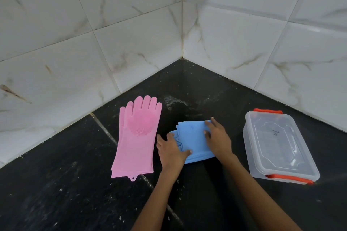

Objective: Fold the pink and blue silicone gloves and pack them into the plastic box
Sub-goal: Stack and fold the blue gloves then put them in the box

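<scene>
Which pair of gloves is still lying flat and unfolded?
The pink gloves, stretched full length with fingers toward the wall. The blue gloves are folded over under the left hand and right hand.

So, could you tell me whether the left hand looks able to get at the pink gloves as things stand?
Probably yes: the left hand rests on the blue gloves right beside the pink gloves, with only bare countertop between.

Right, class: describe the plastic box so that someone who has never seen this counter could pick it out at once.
Start at the corner where the two tiled walls meet above the dark counter. Go along the right-hand wall: the plastic box stands there, right of the blue gloves under both hands. It is the only clear, rigid thing, lid on, with orange clips at both ends.
</scene>
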The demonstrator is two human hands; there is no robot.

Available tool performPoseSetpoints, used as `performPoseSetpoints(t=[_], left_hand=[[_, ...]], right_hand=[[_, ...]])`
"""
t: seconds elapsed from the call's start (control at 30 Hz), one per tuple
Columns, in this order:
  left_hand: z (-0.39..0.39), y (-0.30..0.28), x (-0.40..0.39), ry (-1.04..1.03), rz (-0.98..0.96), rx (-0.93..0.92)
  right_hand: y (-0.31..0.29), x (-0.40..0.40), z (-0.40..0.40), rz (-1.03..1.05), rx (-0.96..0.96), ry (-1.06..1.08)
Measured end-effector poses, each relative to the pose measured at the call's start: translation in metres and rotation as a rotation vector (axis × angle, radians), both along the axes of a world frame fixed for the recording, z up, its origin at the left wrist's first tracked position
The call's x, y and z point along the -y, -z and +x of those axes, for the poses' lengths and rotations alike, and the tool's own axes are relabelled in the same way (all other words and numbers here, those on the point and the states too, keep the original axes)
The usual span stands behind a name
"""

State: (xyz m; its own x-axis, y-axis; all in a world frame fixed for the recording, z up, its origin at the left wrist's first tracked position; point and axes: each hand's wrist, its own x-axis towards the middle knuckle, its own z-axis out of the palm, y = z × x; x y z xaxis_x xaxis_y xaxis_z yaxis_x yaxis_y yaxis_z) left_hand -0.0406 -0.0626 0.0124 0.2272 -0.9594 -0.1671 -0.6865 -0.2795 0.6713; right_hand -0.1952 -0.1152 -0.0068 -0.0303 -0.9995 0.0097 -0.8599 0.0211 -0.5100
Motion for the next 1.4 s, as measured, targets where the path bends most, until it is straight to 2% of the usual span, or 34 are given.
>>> performPoseSetpoints(t=[0.07,0.13,0.23,0.33,0.53,0.67,0.8,0.9,0.97,1.0,1.1,1.17,1.27,1.4], left_hand=[[-0.006,-0.005,0.01,0.043,-0.078,0.244],[-0.017,-0.004,0.021,0.208,-0.194,0.382],[-0.028,0.011,0.031,0.467,-0.174,0.508],[-0.025,0.033,0.032,0.476,-0.113,0.565],[-0.021,0.046,0.03,0.416,-0.2,0.509],[-0.018,0.043,0.025,0.406,-0.196,0.552],[-0.012,0.036,0.018,0.328,-0.185,0.607],[-0.008,0.025,0.011,0.267,-0.243,0.608],[-0.008,0.014,0.008,0.25,-0.292,0.599],[-0.01,0.007,0.005,0.24,-0.31,0.595],[-0.015,-0.008,-0.004,0.221,-0.335,0.594],[-0.019,-0.013,-0.009,0.249,-0.349,0.581],[-0.029,-0.016,-0.017,0.336,-0.372,0.48],[-0.051,-0.028,-0.029,0.438,-0.439,0.301]], right_hand=[[0.008,0.0,0.005,0.048,-0.133,-0.135],[0.016,-0.002,0.008,0.051,-0.243,-0.181],[0.026,-0.006,0.012,-0.007,-0.335,-0.194],[0.032,-0.006,0.008,-0.039,-0.309,-0.204],[0.032,-0.009,0.004,-0.028,-0.253,-0.184],[0.024,-0.015,0.002,0.038,-0.257,-0.072],[-0.009,-0.025,0.002,0.106,-0.296,0.077],[-0.043,-0.036,-0.005,-0.155,-0.432,0.119],[-0.064,-0.043,-0.02,-0.252,-0.522,0.261],[-0.073,-0.046,-0.029,-0.176,-0.521,0.346],[-0.082,-0.056,-0.051,0.258,-0.513,0.474],[-0.079,-0.062,-0.056,0.354,-0.594,0.418],[-0.074,-0.077,-0.053,0.253,-0.792,0.258],[-0.067,-0.11,-0.055,0.143,-0.809,0.065]])
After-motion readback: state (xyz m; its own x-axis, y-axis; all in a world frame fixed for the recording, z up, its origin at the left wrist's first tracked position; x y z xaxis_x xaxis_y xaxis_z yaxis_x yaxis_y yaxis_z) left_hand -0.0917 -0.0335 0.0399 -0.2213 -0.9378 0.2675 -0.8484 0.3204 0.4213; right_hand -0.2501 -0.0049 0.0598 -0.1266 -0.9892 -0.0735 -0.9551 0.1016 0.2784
